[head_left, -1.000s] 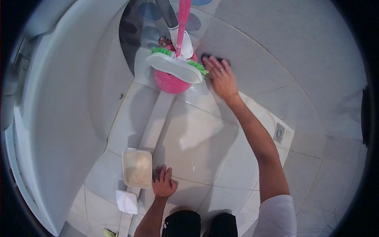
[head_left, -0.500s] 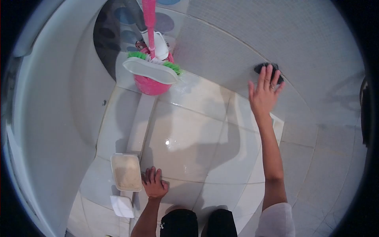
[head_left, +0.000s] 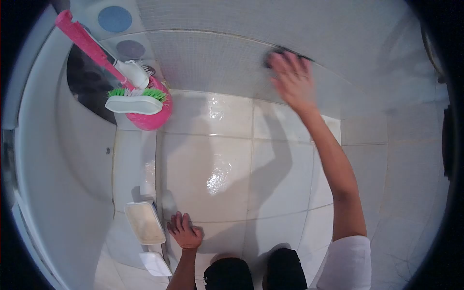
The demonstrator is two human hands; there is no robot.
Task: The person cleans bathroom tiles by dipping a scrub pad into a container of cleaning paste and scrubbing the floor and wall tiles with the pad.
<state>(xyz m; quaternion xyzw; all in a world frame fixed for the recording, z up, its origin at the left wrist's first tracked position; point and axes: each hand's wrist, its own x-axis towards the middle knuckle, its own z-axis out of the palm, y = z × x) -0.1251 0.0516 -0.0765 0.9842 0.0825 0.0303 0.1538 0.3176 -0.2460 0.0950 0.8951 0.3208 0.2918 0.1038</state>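
Note:
My right hand (head_left: 295,82), blurred by motion, presses a black scrubber (head_left: 276,54) against the small-tiled wall (head_left: 212,58), just by a thin dark seam. Most of the scrubber is hidden under the fingers, so its exact kind is unclear. Down at the lower left, my left hand (head_left: 185,233) rests on the wet floor tiles (head_left: 285,164) with its fingers apart, holding nothing. Close beside it stands a rectangular plastic tub (head_left: 146,223) with pale, cloudy contents. A white flat piece (head_left: 155,264) lies just below the tub.
A pink bucket (head_left: 150,123) at the upper left holds a pink-handled tool (head_left: 89,41) and a white brush head (head_left: 134,105) with green bristles. The white curved tub side (head_left: 72,159) runs along the left. My knees (head_left: 228,274) are at the bottom edge.
My right hand and the scrubber have moved left and up along the wall. The view has turned and shifted, so the bucket appears further left. My left hand stays on the floor.

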